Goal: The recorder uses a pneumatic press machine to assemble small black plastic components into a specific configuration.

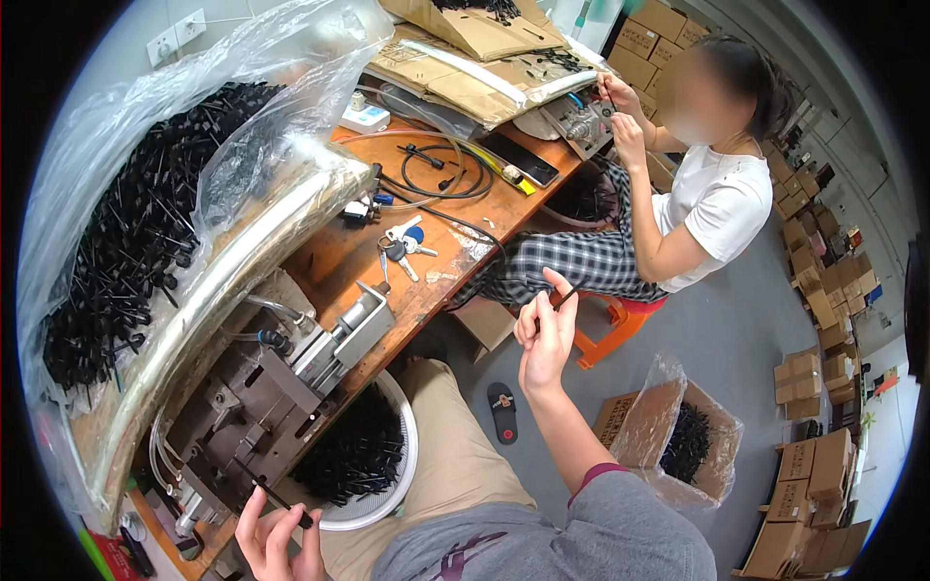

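My left hand (281,542) is at the lower left, beside the front of a metal fixture (276,397) on the bench. Between its fingers is a thin black rod (281,500) with a thicker black end near the fingertips; the rod slants up toward the fixture. My right hand (548,339) is raised over the floor, right of my knee, with its fingers pinched on a small black stick (564,298). Most of that stick is hidden by the fingers. Below the fixture, next to my leg, stands a white basket (412,455) holding many black rod-like pieces (354,455).
A heap of black pieces (145,223) lies in clear plastic at the left. Keys (402,247), cables and a phone (521,159) lie on the wooden bench (325,257). A co-worker (712,213) sits across on an orange stool (605,329). A lined carton (712,465) stands on the floor.
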`<state>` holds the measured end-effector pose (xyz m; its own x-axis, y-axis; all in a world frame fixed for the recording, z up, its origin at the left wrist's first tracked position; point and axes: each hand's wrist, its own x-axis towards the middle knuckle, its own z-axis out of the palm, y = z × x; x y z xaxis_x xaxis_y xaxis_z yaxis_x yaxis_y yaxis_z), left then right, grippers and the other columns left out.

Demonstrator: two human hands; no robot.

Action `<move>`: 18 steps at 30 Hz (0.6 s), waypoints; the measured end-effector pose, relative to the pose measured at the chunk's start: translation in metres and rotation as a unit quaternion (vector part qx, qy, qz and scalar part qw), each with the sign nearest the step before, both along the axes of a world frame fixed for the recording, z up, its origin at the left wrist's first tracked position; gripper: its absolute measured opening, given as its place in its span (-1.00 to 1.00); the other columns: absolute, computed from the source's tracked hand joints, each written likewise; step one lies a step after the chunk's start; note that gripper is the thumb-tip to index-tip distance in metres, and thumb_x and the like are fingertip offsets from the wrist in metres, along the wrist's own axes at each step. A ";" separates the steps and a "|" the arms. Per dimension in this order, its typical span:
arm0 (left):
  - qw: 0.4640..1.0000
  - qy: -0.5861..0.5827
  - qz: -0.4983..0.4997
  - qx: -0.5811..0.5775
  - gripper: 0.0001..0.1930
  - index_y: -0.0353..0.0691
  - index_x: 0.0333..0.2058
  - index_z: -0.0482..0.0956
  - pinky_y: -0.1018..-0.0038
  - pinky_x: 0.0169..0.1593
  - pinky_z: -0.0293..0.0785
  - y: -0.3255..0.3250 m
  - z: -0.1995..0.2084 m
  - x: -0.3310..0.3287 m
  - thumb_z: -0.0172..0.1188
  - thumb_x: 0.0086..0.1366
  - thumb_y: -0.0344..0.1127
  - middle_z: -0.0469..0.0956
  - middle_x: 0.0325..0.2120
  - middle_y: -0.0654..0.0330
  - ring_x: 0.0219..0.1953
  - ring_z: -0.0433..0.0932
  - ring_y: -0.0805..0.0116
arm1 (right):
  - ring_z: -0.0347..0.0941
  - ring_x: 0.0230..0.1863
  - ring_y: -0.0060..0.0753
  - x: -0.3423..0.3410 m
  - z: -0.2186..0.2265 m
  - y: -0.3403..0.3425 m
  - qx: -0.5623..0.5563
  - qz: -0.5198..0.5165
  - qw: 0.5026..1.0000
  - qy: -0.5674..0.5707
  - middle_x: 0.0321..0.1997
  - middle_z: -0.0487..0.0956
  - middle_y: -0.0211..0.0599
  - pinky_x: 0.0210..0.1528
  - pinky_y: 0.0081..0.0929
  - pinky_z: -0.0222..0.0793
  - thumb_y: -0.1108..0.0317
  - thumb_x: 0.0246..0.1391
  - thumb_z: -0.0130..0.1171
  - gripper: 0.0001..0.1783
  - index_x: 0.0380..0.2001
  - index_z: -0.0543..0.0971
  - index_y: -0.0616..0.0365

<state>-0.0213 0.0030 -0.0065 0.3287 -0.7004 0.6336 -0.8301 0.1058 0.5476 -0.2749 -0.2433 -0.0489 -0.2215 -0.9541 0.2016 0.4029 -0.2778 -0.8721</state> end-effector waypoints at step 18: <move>0.997 -0.045 -0.056 0.032 -0.64 -0.36 -0.20 0.60 0.57 -0.32 0.52 -0.005 0.022 0.004 0.41 -0.04 -0.65 0.39 0.06 -0.05 -0.29 0.57 0.34 | 0.04 -0.64 -0.65 -0.017 0.061 0.023 -0.249 -0.087 0.965 -0.013 -0.65 0.20 -0.46 -0.55 -0.66 0.03 0.27 0.35 -0.23 -0.56 0.21 0.08 0.19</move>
